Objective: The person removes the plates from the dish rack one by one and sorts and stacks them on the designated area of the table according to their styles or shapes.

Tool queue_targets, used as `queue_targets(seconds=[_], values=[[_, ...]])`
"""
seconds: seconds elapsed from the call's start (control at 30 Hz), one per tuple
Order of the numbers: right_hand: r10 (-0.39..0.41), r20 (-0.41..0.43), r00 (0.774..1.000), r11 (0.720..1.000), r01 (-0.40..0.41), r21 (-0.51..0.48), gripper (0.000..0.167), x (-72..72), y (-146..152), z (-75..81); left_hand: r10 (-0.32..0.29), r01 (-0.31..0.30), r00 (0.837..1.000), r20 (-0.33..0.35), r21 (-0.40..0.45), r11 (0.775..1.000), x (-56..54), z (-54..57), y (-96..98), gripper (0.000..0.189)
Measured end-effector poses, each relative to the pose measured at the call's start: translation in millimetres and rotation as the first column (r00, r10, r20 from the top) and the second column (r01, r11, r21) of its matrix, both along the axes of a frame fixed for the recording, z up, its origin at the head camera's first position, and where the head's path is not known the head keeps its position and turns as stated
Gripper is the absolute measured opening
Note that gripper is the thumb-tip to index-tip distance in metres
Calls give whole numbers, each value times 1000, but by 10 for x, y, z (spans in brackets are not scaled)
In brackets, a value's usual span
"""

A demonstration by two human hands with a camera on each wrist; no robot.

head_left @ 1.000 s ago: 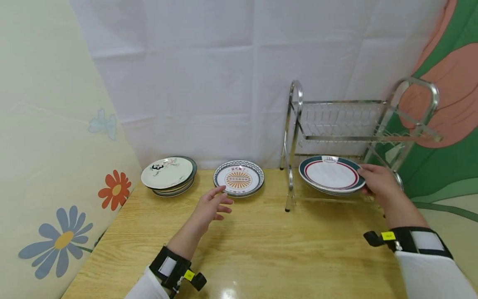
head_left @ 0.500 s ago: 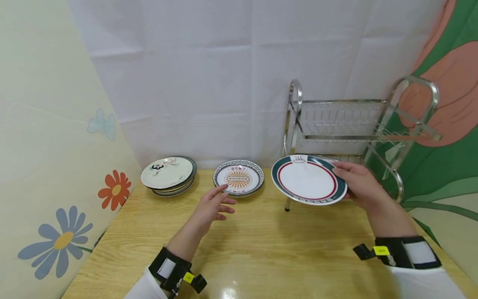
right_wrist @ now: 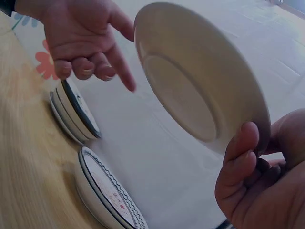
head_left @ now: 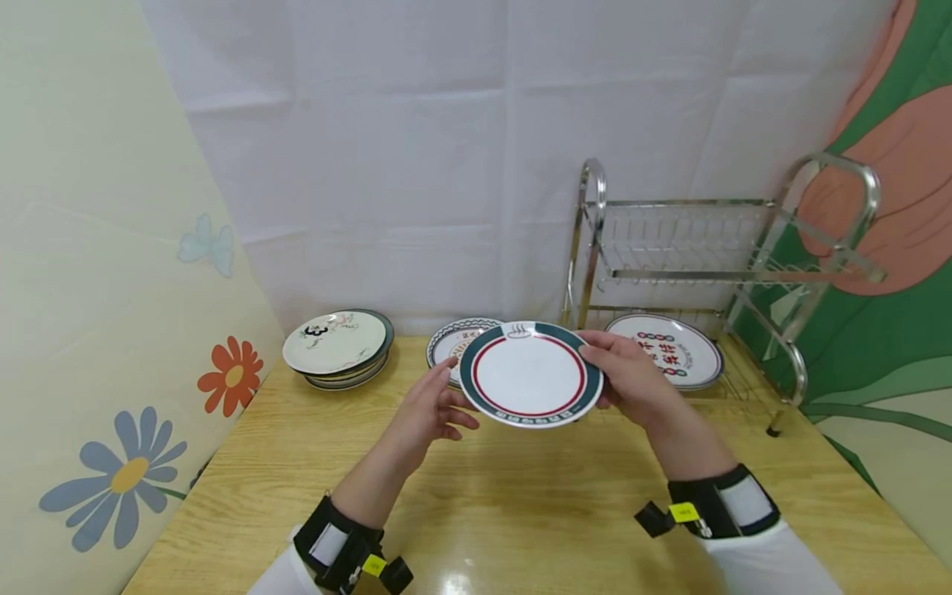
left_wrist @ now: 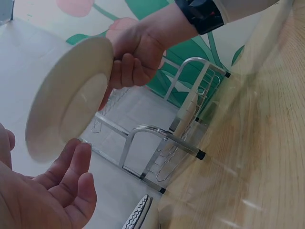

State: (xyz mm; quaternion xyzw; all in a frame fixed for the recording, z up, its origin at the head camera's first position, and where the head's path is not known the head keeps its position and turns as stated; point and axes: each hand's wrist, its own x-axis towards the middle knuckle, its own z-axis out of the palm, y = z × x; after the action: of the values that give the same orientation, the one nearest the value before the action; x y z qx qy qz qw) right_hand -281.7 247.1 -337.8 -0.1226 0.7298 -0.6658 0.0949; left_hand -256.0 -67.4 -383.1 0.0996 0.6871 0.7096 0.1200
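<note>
In the head view my right hand (head_left: 628,376) pinches the right rim of a white plate (head_left: 530,376) with a green border and red ring, thumb on top. The plate is held above the table; its pale underside (right_wrist: 181,90) shows in the right wrist view. My left hand (head_left: 427,413) has its fingers loosely spread at the plate's left edge; whether they touch it I cannot tell. Partly hidden behind the held plate, a zigzag-rimmed plate (head_left: 445,343) lies on the table. A white plate with red characters (head_left: 680,351) lies on the rack's lower level.
A two-tier metal dish rack (head_left: 684,275) stands at the back right. At the back left is a stack of several plates (head_left: 338,347), a pale one with a dark flower design on top. A white cloth (head_left: 387,165) hangs behind the wooden table (head_left: 506,512).
My right hand has lifted the green-bordered plate off the rack's lower level and carried it left to my left hand, uncovering the red-lettered plate. My left hand has barely moved.
</note>
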Motion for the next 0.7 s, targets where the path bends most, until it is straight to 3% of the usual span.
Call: queue_targets(seconds=[0.33, 0.7], values=[[-40, 67, 997, 996, 45, -79, 51, 33, -227, -150, 15, -15, 1000, 7, 4, 1000, 3, 13, 30, 49], [-53, 70, 996, 991, 61, -120, 52, 40, -338, -225, 27, -28, 999, 24, 44, 999, 17, 43, 20, 47]])
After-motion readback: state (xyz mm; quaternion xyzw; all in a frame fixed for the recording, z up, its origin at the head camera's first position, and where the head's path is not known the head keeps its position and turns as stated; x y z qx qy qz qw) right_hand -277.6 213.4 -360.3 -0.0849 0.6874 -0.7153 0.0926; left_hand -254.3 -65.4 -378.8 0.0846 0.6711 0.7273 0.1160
